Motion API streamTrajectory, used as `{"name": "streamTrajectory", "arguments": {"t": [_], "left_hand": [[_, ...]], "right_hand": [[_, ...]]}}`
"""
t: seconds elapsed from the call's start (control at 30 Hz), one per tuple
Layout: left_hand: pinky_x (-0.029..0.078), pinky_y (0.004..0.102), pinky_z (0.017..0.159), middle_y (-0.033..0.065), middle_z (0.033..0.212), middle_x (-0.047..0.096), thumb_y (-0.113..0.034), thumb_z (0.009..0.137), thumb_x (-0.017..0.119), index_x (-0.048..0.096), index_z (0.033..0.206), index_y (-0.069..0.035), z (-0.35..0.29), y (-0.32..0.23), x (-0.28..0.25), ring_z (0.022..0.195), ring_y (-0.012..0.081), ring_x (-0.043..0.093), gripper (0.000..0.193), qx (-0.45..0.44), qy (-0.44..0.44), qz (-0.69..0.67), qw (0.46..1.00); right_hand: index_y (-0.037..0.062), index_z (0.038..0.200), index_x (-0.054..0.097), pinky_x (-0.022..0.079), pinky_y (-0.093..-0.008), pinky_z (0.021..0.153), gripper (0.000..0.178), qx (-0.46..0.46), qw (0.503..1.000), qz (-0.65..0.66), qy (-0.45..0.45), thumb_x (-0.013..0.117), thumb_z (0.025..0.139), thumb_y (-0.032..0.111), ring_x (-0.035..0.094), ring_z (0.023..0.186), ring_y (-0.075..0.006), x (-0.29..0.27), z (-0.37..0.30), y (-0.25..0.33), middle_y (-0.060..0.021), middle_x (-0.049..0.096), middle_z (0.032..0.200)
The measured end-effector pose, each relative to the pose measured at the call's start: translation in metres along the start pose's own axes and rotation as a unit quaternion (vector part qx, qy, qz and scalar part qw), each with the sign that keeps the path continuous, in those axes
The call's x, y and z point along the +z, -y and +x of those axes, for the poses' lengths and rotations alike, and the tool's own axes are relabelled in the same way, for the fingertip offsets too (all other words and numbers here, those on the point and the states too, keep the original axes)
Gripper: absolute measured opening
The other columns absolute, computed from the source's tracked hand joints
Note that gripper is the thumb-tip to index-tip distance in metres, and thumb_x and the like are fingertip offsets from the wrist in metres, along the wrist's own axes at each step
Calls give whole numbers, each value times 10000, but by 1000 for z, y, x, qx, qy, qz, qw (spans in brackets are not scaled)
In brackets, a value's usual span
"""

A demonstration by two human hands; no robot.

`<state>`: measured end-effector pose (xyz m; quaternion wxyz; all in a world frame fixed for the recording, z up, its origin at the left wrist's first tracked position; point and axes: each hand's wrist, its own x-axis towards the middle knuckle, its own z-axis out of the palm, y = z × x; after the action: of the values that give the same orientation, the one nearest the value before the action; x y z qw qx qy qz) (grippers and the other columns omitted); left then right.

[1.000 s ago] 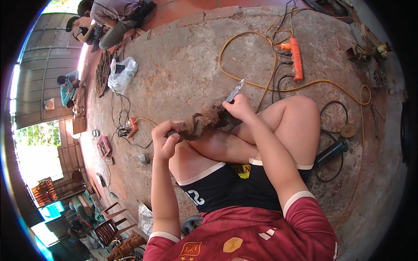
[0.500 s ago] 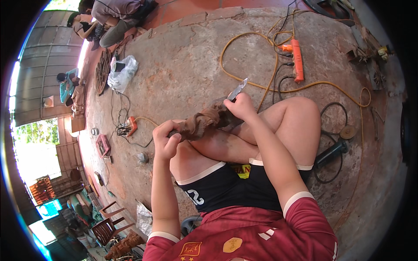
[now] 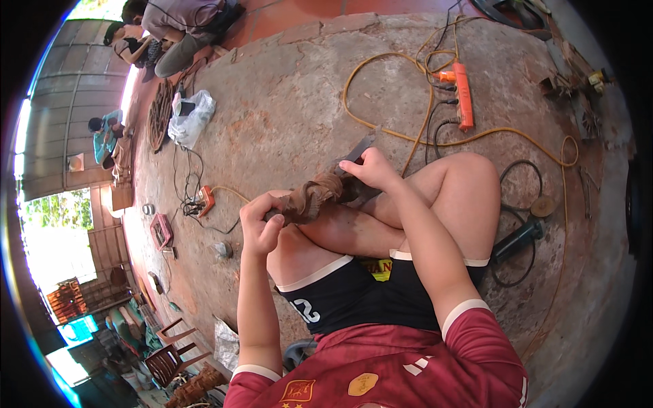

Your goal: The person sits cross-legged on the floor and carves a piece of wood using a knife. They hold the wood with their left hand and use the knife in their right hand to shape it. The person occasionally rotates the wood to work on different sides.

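Note:
A twisted brown piece that looks like carved wood (image 3: pixel 314 197) lies slantwise above my crossed legs. My left hand (image 3: pixel 261 221) is closed round its left end, the thumb on the near side. At the other end my right hand (image 3: pixel 371 168) is closed on a flat grey metal blade (image 3: pixel 359 147), thumb pressed along it. The blade points up and to the right, past the carved piece's dark far end. Whether it has a handle is hidden by my fingers.
An orange power strip (image 3: pixel 464 96) with a looping yellow cord lies ahead to the right. Beside my right knee rests a dark power tool with a round disc (image 3: pixel 542 206). A plastic bag (image 3: pixel 192 119) and a second orange socket block (image 3: pixel 205 200) are leftward. Several people sit at far left.
The blade has tilted, losing its bright shine and looking dark grey. My right hand has shifted slightly left, and the carved piece has turned a little in my left hand.

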<state>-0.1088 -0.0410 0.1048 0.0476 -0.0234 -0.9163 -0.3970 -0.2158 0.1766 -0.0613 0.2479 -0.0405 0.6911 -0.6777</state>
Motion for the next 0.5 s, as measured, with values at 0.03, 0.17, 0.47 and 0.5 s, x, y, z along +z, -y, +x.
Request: {"name": "streamTrajectory", "arguments": {"t": [0.03,0.17,0.47,0.5], "left_hand": [[352,331,535,92,607,443,-291,645,551,511,704,7,-1,-1,1,559,217,466,307,5,0,2,1000],[351,328,535,90,606,445,-310,660,550,515,706,5,-1,-9,5,556,214,464,320,31,2,-17,999],[348,318,537,82,604,446,-281,646,543,524,711,11,0,-6,2,558,195,451,300,-6,-6,-34,999],[347,317,538,83,604,446,-279,645,543,523,710,12,0,-4,1,559,195,452,299,-8,-4,-27,1000]], "right_hand": [[-22,804,706,512,-335,640,320,1,1000,-4,9,764,800,292,630,655,-163,2,2,-1,-91,686,708],[-22,840,716,513,-330,653,303,-22,996,60,66,769,808,274,625,667,-147,4,-6,6,-85,697,736],[-29,815,706,506,-328,637,328,-14,997,73,6,759,829,295,618,664,-131,11,-2,-11,-85,697,716],[-29,806,702,502,-330,630,324,-27,997,71,16,757,829,290,614,657,-131,15,-1,-13,-84,693,709]]}}
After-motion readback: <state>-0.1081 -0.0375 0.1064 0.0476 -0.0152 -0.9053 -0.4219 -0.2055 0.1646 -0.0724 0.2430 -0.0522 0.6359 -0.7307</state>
